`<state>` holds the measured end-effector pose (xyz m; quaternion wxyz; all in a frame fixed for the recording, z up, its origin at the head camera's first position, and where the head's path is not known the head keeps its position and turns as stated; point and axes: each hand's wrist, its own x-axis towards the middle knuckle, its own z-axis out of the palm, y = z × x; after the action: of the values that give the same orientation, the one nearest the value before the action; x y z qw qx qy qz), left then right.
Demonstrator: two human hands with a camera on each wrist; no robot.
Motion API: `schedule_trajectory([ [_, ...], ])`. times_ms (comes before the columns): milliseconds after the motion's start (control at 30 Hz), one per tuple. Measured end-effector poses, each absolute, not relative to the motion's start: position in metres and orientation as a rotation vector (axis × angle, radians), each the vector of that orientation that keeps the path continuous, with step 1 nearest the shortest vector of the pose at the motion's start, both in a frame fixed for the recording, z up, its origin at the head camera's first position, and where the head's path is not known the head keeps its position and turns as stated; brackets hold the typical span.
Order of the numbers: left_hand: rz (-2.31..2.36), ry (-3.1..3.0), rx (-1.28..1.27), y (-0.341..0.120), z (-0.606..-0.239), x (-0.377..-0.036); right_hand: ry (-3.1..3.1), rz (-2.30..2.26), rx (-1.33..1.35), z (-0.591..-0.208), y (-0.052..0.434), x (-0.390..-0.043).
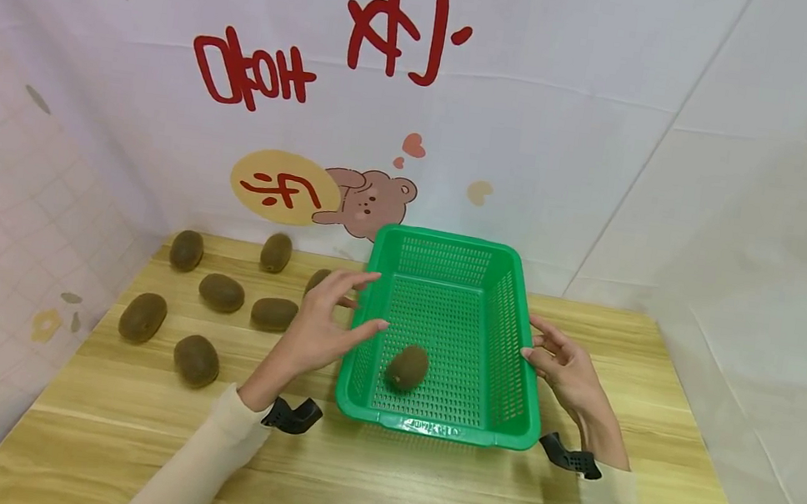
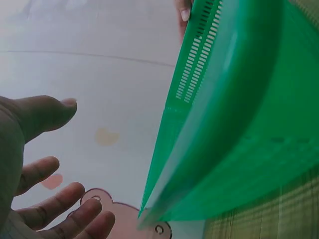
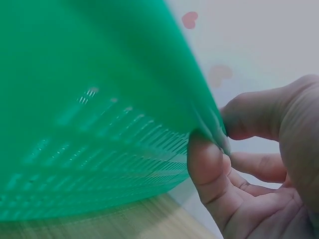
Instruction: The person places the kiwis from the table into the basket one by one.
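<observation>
Here the basket (image 1: pixel 447 337) stands on the table (image 1: pixel 375 484) between the two hands, with one kiwi (image 1: pixel 408 368) lying inside near its front wall. The right hand (image 1: pixel 566 369) is at the basket's right rim; in the right wrist view its thumb and a finger pinch that rim (image 3: pixel 209 134). The left hand (image 1: pixel 323 322) hovers at the left rim with fingers spread and straight, holding nothing; whether a fingertip touches the rim cannot be told. Seven more kiwis (image 1: pixel 220 293) lie on the table left of the basket, one partly hidden behind the left hand. Both wrist views are blurred and filled by the basket's green wall, so the kiwi inside is out of sight there. The sleeves are cut off at the bottom edge.
</observation>
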<state>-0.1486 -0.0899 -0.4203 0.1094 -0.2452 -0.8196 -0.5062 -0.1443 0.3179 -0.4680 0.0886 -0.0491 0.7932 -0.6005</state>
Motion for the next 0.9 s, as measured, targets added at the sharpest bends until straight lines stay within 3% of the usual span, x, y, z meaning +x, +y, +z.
schedule_trajectory([
  [900, -1.113, -2.550, -0.448, -0.157, -0.448, -0.144, 2.330, -1.799, -0.140, -0.467, 0.319, -0.146],
])
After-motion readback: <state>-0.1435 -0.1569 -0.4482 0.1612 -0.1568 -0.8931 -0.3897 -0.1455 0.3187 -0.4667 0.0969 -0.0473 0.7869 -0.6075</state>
